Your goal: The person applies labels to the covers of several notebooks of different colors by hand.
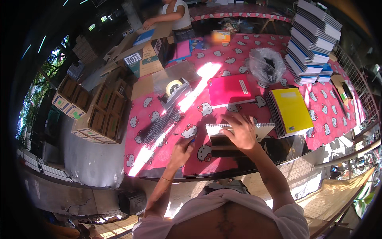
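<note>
My right hand grips a spiral-bound notebook at the table's near edge, thumb on the near side and fingers over its wire spine. The notebook stands with its spine up. Left of it, my left hand is closed around a small object with a blue part showing; its kind is hidden by the fingers. Just beyond that hand lies a heap of black binding coils. A pink notebook lies beyond my right hand, and a stack of yellow-covered spiral notebooks sits to its right.
A tape dispenser stands beyond the coils. Tall notebook stacks rise at the far right, near a clear plastic bag. An open carton stands far left, with a co-worker behind it. Brown boxes are stacked left.
</note>
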Demonstrator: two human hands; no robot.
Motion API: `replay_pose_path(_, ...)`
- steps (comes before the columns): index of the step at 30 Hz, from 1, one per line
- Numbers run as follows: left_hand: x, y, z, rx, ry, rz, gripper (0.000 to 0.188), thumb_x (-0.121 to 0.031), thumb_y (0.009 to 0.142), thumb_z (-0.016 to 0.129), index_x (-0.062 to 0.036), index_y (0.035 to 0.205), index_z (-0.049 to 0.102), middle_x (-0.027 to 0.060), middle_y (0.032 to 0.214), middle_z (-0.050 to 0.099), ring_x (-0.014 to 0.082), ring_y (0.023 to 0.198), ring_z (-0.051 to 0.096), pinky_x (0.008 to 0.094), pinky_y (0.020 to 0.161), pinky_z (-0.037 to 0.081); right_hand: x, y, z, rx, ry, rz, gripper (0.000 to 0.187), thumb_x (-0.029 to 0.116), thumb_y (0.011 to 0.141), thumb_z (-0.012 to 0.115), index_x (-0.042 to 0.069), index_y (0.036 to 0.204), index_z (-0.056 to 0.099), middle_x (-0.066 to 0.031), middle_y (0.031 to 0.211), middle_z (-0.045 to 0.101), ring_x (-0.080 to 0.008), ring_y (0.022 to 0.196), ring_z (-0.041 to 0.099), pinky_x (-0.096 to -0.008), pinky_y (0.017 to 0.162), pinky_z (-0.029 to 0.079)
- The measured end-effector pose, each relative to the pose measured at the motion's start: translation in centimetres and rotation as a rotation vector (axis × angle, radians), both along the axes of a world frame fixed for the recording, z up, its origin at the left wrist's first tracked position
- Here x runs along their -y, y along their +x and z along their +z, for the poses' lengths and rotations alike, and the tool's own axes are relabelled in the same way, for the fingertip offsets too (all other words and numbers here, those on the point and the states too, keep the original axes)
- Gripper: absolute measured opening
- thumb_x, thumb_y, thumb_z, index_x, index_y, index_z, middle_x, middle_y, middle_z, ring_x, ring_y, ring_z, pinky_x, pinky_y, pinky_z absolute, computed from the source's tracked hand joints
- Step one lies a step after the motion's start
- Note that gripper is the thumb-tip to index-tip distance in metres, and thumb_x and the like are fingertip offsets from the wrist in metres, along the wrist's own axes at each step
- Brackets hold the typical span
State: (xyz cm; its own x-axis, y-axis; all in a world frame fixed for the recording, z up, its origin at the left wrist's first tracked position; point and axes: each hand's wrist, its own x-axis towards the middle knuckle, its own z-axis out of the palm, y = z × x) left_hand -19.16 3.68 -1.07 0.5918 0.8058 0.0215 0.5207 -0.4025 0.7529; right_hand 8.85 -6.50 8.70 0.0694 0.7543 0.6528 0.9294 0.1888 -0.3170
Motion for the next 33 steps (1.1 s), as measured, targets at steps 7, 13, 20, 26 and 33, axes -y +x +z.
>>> replay_pose_path(7, 2.3, 8.7, 4.7, 0.294, 0.733, 0.211, 0.045, -0.012, 0.088, 0.072, 0.0004, 0.129, 0.058, 0.0254, 0.126, 0.056, 0.0431, 0.111, 0.055, 0.0527, 0.098, 0.044, 9.0, 19.3, -0.8, -0.127, 0.047, -0.635, 0.038, 0.025, 0.091, 0.069, 0.01, 0.126, 0.065, -0.0117, 0.127, 0.062, -0.0334, 0.112, 0.06, -0.0476, 0.095, 0.044)
replay_pose_path(13, 2.7, 18.9, 12.2, -0.041, 0.681, -0.364, 0.02, -0.014, 0.085, 0.072, -0.007, 0.104, 0.069, 0.0143, 0.084, 0.068, 0.0337, 0.074, 0.065, 0.0436, 0.065, 0.052, 14.3, 34.7, -8.7, -0.226, -0.049, -0.817, 0.04, 0.021, 0.091, 0.067, 0.005, 0.128, 0.062, -0.0181, 0.128, 0.062, -0.0403, 0.112, 0.061, -0.0501, 0.095, 0.049)
replay_pose_path(20, 7.1, 34.0, 17.5, 0.831, 0.041, -0.084, 0.042, -0.009, 0.098, 0.065, 0.0022, 0.136, 0.055, 0.0097, 0.107, 0.069, 0.0098, 0.086, 0.065, 0.0244, 0.068, 0.051, 18.1, 37.8, -14.1, -0.675, -0.324, -0.672, 0.045, 0.022, 0.091, 0.065, 0.013, 0.134, 0.061, -0.0228, 0.103, 0.071, -0.039, 0.1, 0.069, -0.0451, 0.085, 0.054)
replay_pose_path(26, 7.2, 45.3, -0.2, 0.482, 0.277, -0.031, 0.051, -0.019, 0.093, 0.07, 0.0016, 0.137, 0.054, 0.0247, 0.121, 0.064, 0.0316, 0.098, 0.066, 0.0416, 0.08, 0.054, 18.2, 37.0, -12.1, -0.573, -0.24, -0.548, 0.047, 0.01, 0.086, 0.063, 0.015, 0.132, 0.063, -0.0186, 0.108, 0.072, -0.0378, 0.103, 0.069, -0.0436, 0.085, 0.055)
replay_pose_path(33, 7.8, 47.1, -2.1, 0.176, 0.33, -0.017, 0.053, -0.03, 0.089, 0.072, 0.0011, 0.13, 0.059, 0.028, 0.117, 0.064, 0.0438, 0.1, 0.065, 0.0493, 0.087, 0.053, 19.8, 39.5, -15.3, -1.081, 0.046, -0.339, 0.035, 0.012, 0.092, 0.06, 0.004, 0.126, 0.065, -0.0189, 0.101, 0.074, -0.0291, 0.1, 0.072, -0.0374, 0.084, 0.055)
